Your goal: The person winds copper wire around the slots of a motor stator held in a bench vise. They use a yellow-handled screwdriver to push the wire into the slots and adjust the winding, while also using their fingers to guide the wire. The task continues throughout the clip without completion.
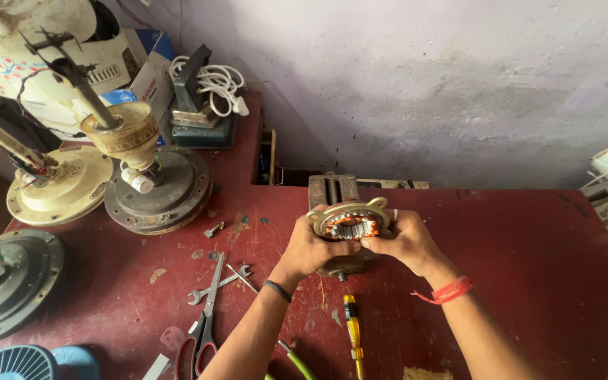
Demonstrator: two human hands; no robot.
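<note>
1. Small round fan motor [350, 226], cream metal housing with copper windings showing, sits cupped between both hands just above the red bench [529, 260].
2. Left hand [311, 248] is wrapped round its left side, thumb on the rim.
3. Right hand [406, 243] grips the right side, fingertips pinching at the winding edge.
4. Looks like inspection or stripping-down; any next move needs a steady hold.
5. Yellow-handled screwdriver [352, 334] lies near the wrists, spanners [221, 283] and scissors [204, 324] further left.

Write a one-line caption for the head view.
Both hands, left hand and right hand, hold a small motor stator above a red workbench strewn with tools.
</note>
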